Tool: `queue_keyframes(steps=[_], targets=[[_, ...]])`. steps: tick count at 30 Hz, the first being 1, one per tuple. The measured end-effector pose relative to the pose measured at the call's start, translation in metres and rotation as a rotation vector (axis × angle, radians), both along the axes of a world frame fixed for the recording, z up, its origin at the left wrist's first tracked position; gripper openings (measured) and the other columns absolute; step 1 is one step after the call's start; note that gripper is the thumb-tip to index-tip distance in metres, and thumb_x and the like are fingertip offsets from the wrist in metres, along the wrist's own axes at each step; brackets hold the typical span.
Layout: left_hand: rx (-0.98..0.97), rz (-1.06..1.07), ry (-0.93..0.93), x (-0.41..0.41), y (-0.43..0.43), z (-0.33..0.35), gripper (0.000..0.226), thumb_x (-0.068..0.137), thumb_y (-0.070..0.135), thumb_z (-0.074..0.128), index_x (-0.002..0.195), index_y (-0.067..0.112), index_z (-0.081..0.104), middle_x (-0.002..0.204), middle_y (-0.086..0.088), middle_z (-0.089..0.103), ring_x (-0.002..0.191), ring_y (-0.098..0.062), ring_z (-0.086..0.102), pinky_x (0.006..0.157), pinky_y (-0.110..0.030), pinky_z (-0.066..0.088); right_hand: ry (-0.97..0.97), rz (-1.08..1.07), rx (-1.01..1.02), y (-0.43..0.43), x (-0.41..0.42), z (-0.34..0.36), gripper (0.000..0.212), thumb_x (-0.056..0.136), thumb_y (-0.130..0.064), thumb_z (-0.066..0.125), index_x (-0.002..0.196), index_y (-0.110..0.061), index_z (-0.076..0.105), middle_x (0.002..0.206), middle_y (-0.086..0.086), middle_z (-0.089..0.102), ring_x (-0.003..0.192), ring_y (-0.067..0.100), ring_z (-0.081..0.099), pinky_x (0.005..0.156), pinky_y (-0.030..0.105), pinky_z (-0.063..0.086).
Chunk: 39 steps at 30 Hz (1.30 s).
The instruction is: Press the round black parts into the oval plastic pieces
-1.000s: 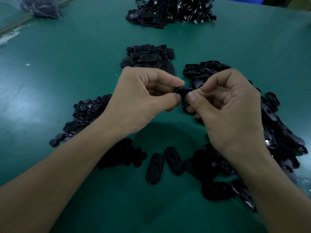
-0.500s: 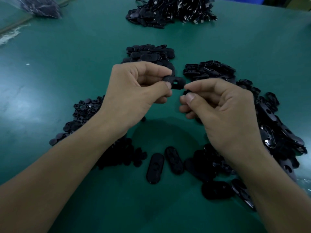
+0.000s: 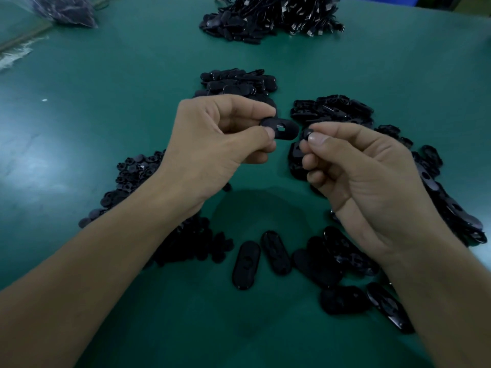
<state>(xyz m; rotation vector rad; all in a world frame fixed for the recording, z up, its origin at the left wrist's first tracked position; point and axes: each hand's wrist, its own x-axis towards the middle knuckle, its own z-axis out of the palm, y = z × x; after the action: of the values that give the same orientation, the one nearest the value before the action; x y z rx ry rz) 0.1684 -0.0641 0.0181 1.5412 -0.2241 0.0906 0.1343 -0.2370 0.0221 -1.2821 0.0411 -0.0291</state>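
My left hand (image 3: 215, 140) pinches a black oval plastic piece (image 3: 283, 129) between thumb and forefinger, its centre hole showing. Just right of it, my right hand (image 3: 366, 179) pinches a small round black part (image 3: 307, 134) at the fingertips, a small gap from the oval. Both hands hover above the green table (image 3: 111, 107). A heap of round black parts (image 3: 132, 179) lies under my left wrist. Loose oval pieces (image 3: 245, 264) lie near the front, and more ovals are heaped at the right (image 3: 451, 203).
A pile of oval pieces (image 3: 239, 82) sits beyond my hands, another (image 3: 332, 107) to its right. A large heap of black parts with metal ends (image 3: 273, 17) lies at the far edge. A clear bag of dark parts (image 3: 66, 9) is at the far left.
My hands have separated: they were together on the oval piece, and the left hand has lifted it slightly while the right hand has drawn back with the round part.
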Motion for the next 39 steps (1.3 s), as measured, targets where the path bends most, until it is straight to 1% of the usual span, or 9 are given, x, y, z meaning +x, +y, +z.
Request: queue_keyframes(steps=[5,9,12,15,21,26,32,36,39], targets=[[-0.011,-0.013,-0.001,-0.0013,-0.0003,0.0012,0.017,0.084,-0.004,0.074,0.090,0.012,0.074,0.068,-0.001,0.073,0.068,-0.016,0.073,0.063,-0.025,0.058,0.008,-0.017,0.011,-0.0005,-0.0001,0.0019,0.013,0.071,-0.012,0.072,0.084,-0.011,0.072,0.074,0.005,0.071,0.061,0.010,0.063,0.054,0.017,0.049],[-0.019,-0.023,0.001,-0.0019,-0.0004,0.0020,0.017,0.083,-0.004,0.074,0.091,0.011,0.074,0.068,-0.001,0.073,0.068,-0.016,0.073,0.063,-0.024,0.058,-0.006,-0.017,-0.003,-0.0002,0.0001,0.0002,0.007,0.079,-0.007,0.071,0.083,-0.012,0.072,0.074,0.006,0.071,0.062,0.010,0.063,0.055,0.017,0.049],[-0.020,-0.036,-0.007,-0.0026,-0.0002,0.0028,0.017,0.083,-0.004,0.074,0.092,0.010,0.074,0.070,-0.001,0.073,0.068,-0.016,0.073,0.064,-0.024,0.058,-0.025,-0.015,-0.016,-0.0001,0.0000,-0.0005,0.009,0.082,-0.005,0.071,0.082,-0.014,0.073,0.075,0.007,0.071,0.063,0.011,0.064,0.055,0.017,0.049],[-0.009,-0.049,-0.018,-0.0038,-0.0011,0.0032,0.018,0.083,-0.005,0.074,0.092,0.010,0.074,0.071,-0.003,0.074,0.068,-0.017,0.073,0.064,-0.025,0.058,-0.070,-0.042,-0.104,-0.0013,-0.0004,-0.0015,0.013,0.086,-0.005,0.072,0.081,-0.017,0.075,0.076,0.006,0.073,0.065,0.012,0.065,0.058,0.017,0.049],[0.060,-0.064,-0.080,-0.0072,-0.0036,0.0033,0.020,0.082,-0.005,0.076,0.091,0.012,0.075,0.076,-0.009,0.076,0.070,-0.022,0.074,0.066,-0.026,0.060,-0.260,-0.156,-0.411,0.0024,-0.0030,-0.0029,0.013,0.088,-0.008,0.073,0.086,-0.021,0.073,0.071,-0.001,0.074,0.063,0.008,0.068,0.058,0.016,0.050],[0.093,-0.072,-0.107,-0.0090,-0.0060,0.0034,0.020,0.080,-0.006,0.077,0.090,0.012,0.074,0.079,-0.010,0.076,0.069,-0.025,0.074,0.066,-0.027,0.061,-0.275,-0.172,-0.442,0.0041,-0.0036,-0.0029,0.014,0.087,-0.007,0.074,0.085,-0.021,0.073,0.069,-0.004,0.074,0.059,0.005,0.067,0.056,0.013,0.050],[0.120,-0.092,-0.126,-0.0096,-0.0064,0.0013,0.020,0.079,-0.006,0.079,0.088,0.011,0.074,0.078,-0.010,0.075,0.069,-0.020,0.073,0.068,-0.029,0.061,-0.278,-0.155,-0.476,0.0047,-0.0030,-0.0045,0.016,0.088,-0.007,0.074,0.084,-0.022,0.072,0.069,-0.005,0.073,0.060,0.006,0.068,0.056,0.013,0.050],[0.193,-0.096,-0.140,-0.0083,-0.0058,-0.0021,0.018,0.074,0.006,0.081,0.089,0.014,0.074,0.078,-0.005,0.076,0.072,-0.018,0.073,0.072,-0.032,0.061,-0.278,-0.176,-0.534,0.0049,-0.0035,-0.0068,0.022,0.087,-0.007,0.075,0.083,-0.026,0.065,0.072,-0.003,0.073,0.063,0.010,0.070,0.059,0.019,0.052],[0.236,-0.096,-0.161,-0.0067,-0.0057,-0.0046,0.017,0.074,0.010,0.079,0.089,0.016,0.074,0.080,-0.002,0.076,0.074,-0.016,0.074,0.073,-0.032,0.061,-0.300,-0.214,-0.634,0.0054,-0.0048,-0.0074,0.030,0.086,-0.009,0.075,0.082,-0.031,0.054,0.075,0.000,0.072,0.069,0.016,0.070,0.063,0.033,0.058]])
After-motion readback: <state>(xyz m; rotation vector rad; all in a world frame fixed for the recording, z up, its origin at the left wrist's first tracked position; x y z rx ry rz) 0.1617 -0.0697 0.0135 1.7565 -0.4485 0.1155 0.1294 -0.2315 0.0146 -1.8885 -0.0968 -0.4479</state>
